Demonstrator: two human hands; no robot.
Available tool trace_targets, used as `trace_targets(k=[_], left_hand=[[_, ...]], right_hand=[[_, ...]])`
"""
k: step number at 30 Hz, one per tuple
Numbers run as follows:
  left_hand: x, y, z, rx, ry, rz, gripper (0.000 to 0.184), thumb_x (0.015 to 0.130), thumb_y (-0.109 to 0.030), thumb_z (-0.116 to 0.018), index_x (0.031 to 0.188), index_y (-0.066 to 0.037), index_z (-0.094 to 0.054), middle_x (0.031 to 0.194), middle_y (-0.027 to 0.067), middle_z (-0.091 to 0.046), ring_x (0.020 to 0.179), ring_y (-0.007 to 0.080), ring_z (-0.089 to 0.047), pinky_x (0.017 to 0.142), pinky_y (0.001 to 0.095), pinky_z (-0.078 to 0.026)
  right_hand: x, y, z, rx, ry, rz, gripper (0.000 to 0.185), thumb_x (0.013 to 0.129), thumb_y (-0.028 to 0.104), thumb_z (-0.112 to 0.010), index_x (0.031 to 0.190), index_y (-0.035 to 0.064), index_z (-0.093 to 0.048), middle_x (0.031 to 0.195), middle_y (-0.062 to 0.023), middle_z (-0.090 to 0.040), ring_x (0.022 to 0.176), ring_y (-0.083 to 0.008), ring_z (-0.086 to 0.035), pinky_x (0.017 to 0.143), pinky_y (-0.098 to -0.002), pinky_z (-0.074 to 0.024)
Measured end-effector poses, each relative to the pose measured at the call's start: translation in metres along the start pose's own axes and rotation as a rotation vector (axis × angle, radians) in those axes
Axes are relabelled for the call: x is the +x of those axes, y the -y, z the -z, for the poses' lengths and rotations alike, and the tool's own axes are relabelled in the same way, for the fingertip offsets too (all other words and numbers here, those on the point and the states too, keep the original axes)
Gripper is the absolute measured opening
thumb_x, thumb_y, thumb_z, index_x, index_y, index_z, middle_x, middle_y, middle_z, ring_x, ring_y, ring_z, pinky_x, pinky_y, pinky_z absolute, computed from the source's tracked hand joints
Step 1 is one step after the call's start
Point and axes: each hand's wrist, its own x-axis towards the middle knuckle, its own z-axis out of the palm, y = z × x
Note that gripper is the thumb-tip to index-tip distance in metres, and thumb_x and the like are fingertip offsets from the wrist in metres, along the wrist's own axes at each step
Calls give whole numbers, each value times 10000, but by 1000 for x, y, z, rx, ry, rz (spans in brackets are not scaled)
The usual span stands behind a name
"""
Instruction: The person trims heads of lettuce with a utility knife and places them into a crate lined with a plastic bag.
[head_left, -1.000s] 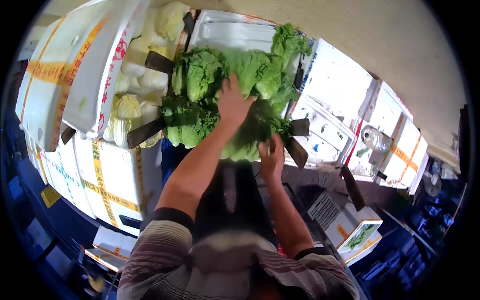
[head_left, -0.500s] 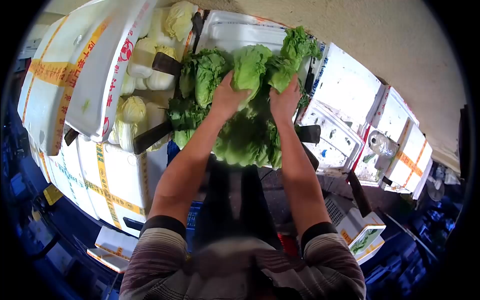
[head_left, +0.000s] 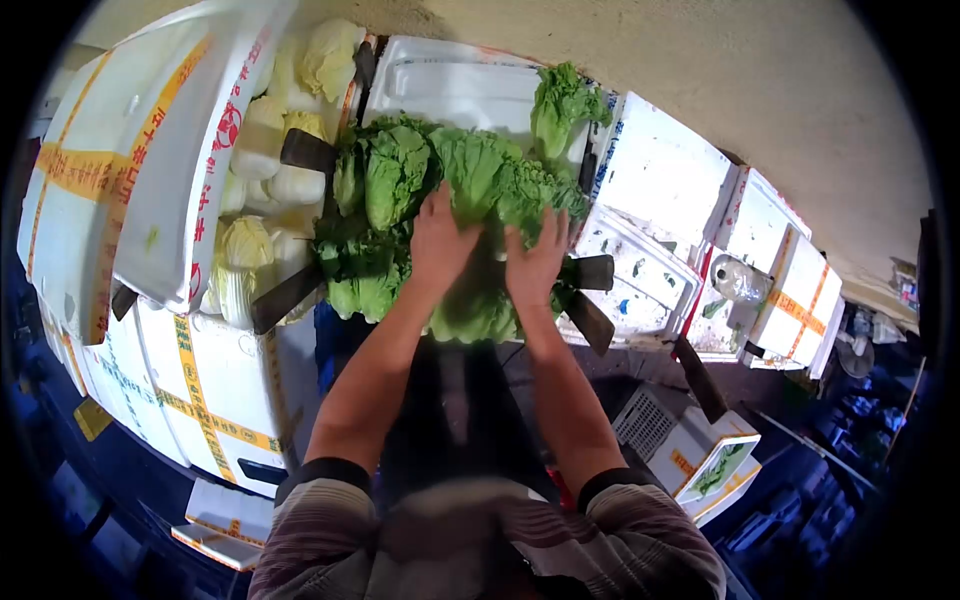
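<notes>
My left hand (head_left: 442, 240) rests with its fingers spread against the near side of a leafy lettuce (head_left: 470, 165) in the middle of the pile. My right hand (head_left: 536, 262), its fingers apart, touches or lies just in front of another lettuce (head_left: 530, 192) to the right. Neither hand is closed around anything. Left of my left hand stands a darker green lettuce (head_left: 397, 178). A separate lettuce (head_left: 562, 112) leans at the back by the white foam lid (head_left: 450, 82). More lettuce (head_left: 472, 315) lies in shadow below my forearms.
Napa cabbages (head_left: 243, 262) fill a foam box on the left, beside taped white foam boxes (head_left: 215, 385). Dark wooden pieces (head_left: 287, 298) jut beside the lettuce. On the right, dirty foam lids (head_left: 660, 170) and a clear plastic bottle (head_left: 740, 280) lie under the wall.
Both hands have let go of the lettuces and drawn slightly back toward me, fingers spreading. The lettuces they held now lie lower in the pile. The view has shifted slightly.
</notes>
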Motion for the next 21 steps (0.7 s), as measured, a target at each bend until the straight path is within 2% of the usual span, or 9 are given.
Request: trace_targets(k=[4, 7, 8, 10, 13, 14, 18, 20, 21], left_hand=[[-37, 2, 21, -187, -192, -129, 566, 872, -188, -728, 1354, 21, -519, 1270, 231, -603, 1156, 358, -605, 989, 388, -475], [-90, 12, 32, -473, -154, 10, 385, 905, -154, -686, 1236, 26, -606, 1230, 247, -634, 1127, 347, -631, 969, 389, -491], [-109, 11, 39, -553, -143, 56, 305, 915, -126, -665, 1180, 22, -638, 1148, 212, -681, 1059, 308, -675, 915, 358, -517], [-142, 31, 39, -378, -73, 138, 263, 917, -117, -645, 1142, 20, -656, 1053, 205, -710, 997, 290, -705, 864, 358, -539], [-183, 60, 32, -361, -9, 302, 255, 954, -134, -656, 1137, 44, -643, 969, 93, -721, 839, 101, -643, 749, 259, -509], [-190, 66, 33, -407, -17, 315, 263, 956, -140, -654, 1144, 43, -642, 975, 96, -720, 845, 104, -645, 756, 259, -510], [-214, 81, 38, -550, 56, 381, 319, 957, -173, -658, 1197, 34, -625, 1006, 118, -719, 923, 131, -662, 834, 274, -517], [-213, 75, 46, -430, 82, 333, 279, 928, -161, -673, 1143, 17, -658, 1012, 204, -717, 967, 285, -717, 816, 349, -559], [-211, 66, 46, -437, 122, 326, 277, 931, -171, -669, 1137, 14, -657, 1008, 207, -715, 961, 290, -718, 810, 356, -559]], right_hand=[[85, -9, -4, 18, -129, 13, 623, 889, 251, -713, 1357, -75, -464, 1397, -319, -447, 1271, -491, -453, 1052, -512, -405], [147, -8, -13, -48, -30, -205, 550, 921, 242, -674, 1331, -82, -502, 1353, -299, -503, 1216, -458, -513, 1018, -515, -432], [157, -6, -15, -21, -81, -122, 518, 929, 232, -662, 1322, -77, -527, 1321, -277, -546, 1182, -411, -556, 963, -489, -468], [152, 36, 0, 315, -7, -168, 489, 934, 235, -661, 1319, -47, -555, 1270, -245, -601, 1141, -370, -596, 909, -458, -495], [115, 69, -13, 306, 126, -21, 360, 941, 199, -662, 1234, -9, -638, 1017, -121, -688, 924, -223, -631, 815, -353, -501], [103, 66, -19, 369, 133, 57, 333, 940, 170, -664, 1219, -11, -649, 961, -68, -685, 853, -141, -601, 774, -292, -486], [23, 79, 15, 409, 303, -109, 292, 941, 159, -668, 1184, -2, -660, 978, -62, -698, 856, -124, -612, 774, -294, -496], [-22, 79, 59, 343, 490, -39, 274, 940, 145, -666, 1177, 7, -664, 992, -56, -701, 890, -114, -617, 800, -287, -497], [-36, 78, 86, 335, 459, -41, 259, 942, 137, -658, 1167, 10, -667, 1006, -67, -702, 909, -122, -621, 817, -289, -498]])
